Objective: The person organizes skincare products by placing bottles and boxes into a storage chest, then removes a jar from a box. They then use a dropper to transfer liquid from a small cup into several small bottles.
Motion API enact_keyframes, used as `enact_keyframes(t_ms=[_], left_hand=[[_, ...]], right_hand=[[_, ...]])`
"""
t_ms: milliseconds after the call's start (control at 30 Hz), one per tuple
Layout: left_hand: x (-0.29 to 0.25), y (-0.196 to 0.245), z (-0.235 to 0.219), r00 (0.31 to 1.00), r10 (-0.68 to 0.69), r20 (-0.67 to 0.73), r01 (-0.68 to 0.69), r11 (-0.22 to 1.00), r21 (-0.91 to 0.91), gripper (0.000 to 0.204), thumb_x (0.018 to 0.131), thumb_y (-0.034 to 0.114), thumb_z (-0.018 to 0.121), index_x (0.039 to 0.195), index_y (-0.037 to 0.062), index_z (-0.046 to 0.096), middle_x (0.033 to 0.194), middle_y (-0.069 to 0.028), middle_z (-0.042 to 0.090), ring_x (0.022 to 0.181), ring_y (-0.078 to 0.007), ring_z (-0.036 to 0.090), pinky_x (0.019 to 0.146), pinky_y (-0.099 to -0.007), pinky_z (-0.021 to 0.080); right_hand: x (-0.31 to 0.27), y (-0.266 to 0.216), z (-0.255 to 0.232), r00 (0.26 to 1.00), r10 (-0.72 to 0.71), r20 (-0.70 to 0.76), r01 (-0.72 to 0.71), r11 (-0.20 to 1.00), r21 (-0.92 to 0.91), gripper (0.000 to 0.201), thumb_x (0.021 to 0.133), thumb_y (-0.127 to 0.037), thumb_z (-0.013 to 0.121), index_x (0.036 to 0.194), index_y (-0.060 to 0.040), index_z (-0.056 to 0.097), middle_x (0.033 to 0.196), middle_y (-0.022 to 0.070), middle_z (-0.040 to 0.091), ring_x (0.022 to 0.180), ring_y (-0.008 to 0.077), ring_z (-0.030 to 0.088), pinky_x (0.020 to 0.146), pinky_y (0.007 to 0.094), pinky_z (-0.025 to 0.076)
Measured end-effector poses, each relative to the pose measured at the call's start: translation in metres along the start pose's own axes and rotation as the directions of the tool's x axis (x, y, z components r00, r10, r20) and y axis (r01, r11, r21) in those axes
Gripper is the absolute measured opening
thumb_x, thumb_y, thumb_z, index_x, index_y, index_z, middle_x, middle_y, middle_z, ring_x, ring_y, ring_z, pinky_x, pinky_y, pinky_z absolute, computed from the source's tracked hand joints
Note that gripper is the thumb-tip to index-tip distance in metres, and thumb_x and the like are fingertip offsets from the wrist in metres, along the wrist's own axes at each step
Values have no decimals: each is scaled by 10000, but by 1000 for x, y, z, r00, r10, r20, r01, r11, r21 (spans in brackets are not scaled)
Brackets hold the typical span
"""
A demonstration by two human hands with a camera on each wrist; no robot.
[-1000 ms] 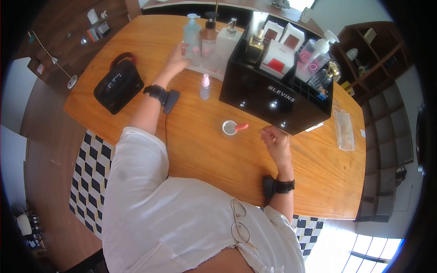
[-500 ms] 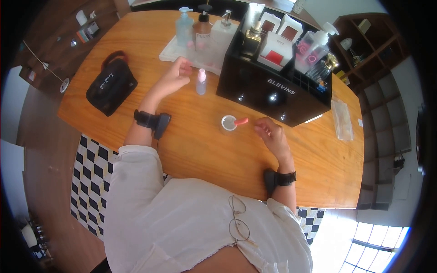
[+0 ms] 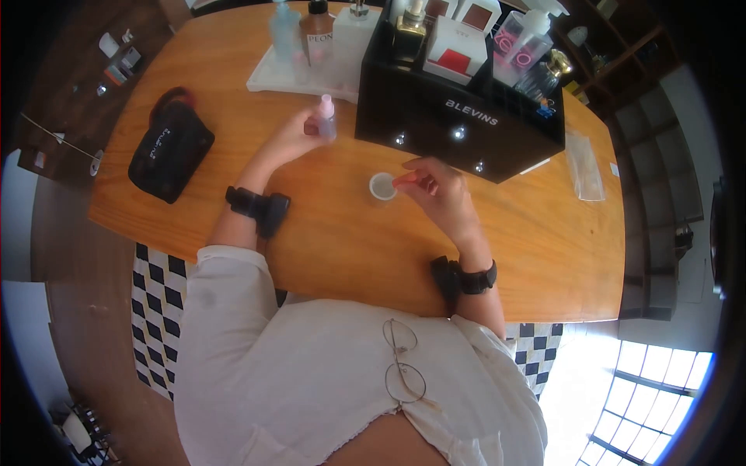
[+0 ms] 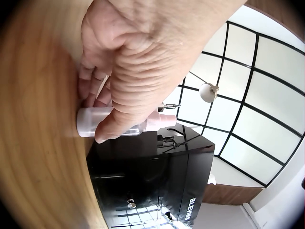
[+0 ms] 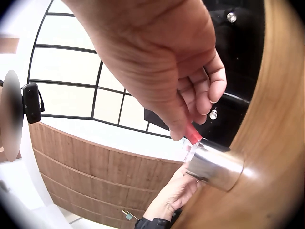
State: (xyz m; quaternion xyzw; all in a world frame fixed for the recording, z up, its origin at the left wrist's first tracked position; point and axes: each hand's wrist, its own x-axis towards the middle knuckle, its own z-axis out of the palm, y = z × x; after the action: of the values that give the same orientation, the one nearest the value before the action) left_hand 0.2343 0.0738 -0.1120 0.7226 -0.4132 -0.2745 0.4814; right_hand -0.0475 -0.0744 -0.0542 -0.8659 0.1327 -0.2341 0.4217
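Observation:
A small clear spray bottle with a pink top [image 3: 327, 120] stands on the table; the left hand [image 3: 294, 138] grips it, and in the left wrist view the thumb lies across the bottle [image 4: 93, 121]. The right hand [image 3: 444, 200] pinches the red handle [image 3: 406, 179] that sticks out over the rim of a small round cup [image 3: 382, 186]. The right wrist view shows the cup [image 5: 217, 164] as shiny metal, upright on the table, with the red handle [image 5: 193, 134] between thumb and fingers.
A black drawer box [image 3: 454, 116] full of cosmetics stands behind the cup. Pump bottles stand on a white tray [image 3: 268, 78] at the back left. A black pouch [image 3: 171, 151] lies left, a clear plastic bag [image 3: 584, 167] right.
The left hand has come from beside the tray to the spray bottle and taken hold of it. The right hand has moved left to the red handle and pinched it. The head view has shifted.

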Motion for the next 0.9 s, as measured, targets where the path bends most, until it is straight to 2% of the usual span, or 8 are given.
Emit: enact_keyframes(t_ms=[133, 233, 433, 533, 733, 833, 900], left_hand=[[-8, 10, 5, 998, 55, 38, -56, 998, 32, 438, 852, 176, 768, 1229, 22, 608, 1034, -52, 689, 957, -152, 656, 847, -311, 532], [-24, 29, 13, 990, 37, 138, -38, 999, 10, 446, 843, 180, 779, 1229, 28, 612, 1045, -57, 695, 984, -166, 661, 863, -308, 528], [-37, 57, 27, 945, 49, 324, -97, 986, 132, 368, 800, 106, 812, 1112, 30, 633, 1073, -71, 675, 974, -182, 656, 891, -306, 532], [-43, 64, 32, 930, 99, 353, -162, 975, 153, 350, 767, 86, 829, 1060, 43, 642, 1048, -68, 666, 954, -185, 652, 873, -309, 533], [-43, 50, 33, 927, 115, 356, -184, 968, 168, 328, 722, 61, 847, 980, 57, 645, 991, -48, 661, 917, -181, 641, 822, -309, 524], [-46, 59, 35, 930, 108, 350, -182, 966, 183, 345, 703, 61, 860, 968, 51, 640, 969, -49, 659, 910, -184, 635, 800, -311, 519], [-48, 60, 37, 923, 176, 343, -270, 930, 249, 357, 694, 72, 869, 965, 48, 638, 953, -55, 656, 894, -187, 633, 791, -315, 518]], right_hand=[[-3, 3, 4, 999, -17, -49, 18, 1000, 24, 219, 812, -63, 805, 973, -1, 669, 804, 49, 692, 660, 99, 623, 617, 248, 517], [-6, 4, 6, 997, -27, -79, 31, 998, 49, 196, 808, -58, 808, 945, -4, 679, 794, 41, 686, 652, 99, 616, 612, 249, 514], [-8, 3, 4, 983, -94, -155, 101, 994, 38, 180, 806, -59, 809, 930, -6, 690, 797, 47, 654, 656, 120, 613, 608, 254, 511], [-10, -2, -2, 978, -123, -170, 127, 992, 12, 164, 809, -50, 802, 913, -1, 685, 806, 59, 641, 668, 130, 618, 613, 254, 513], [-15, -4, -3, 967, -171, -187, 179, 984, 25, 136, 809, -25, 791, 886, 1, 682, 812, 73, 645, 665, 147, 637, 598, 263, 519], [-16, -1, 0, 966, -181, -183, 191, 981, 38, 128, 808, -20, 789, 877, -2, 683, 811, 77, 647, 651, 154, 643, 586, 267, 520], [-16, 1, 0, 966, -186, -178, 196, 980, 40, 122, 807, -21, 789, 867, -2, 684, 806, 78, 646, 641, 156, 641, 580, 269, 518]])
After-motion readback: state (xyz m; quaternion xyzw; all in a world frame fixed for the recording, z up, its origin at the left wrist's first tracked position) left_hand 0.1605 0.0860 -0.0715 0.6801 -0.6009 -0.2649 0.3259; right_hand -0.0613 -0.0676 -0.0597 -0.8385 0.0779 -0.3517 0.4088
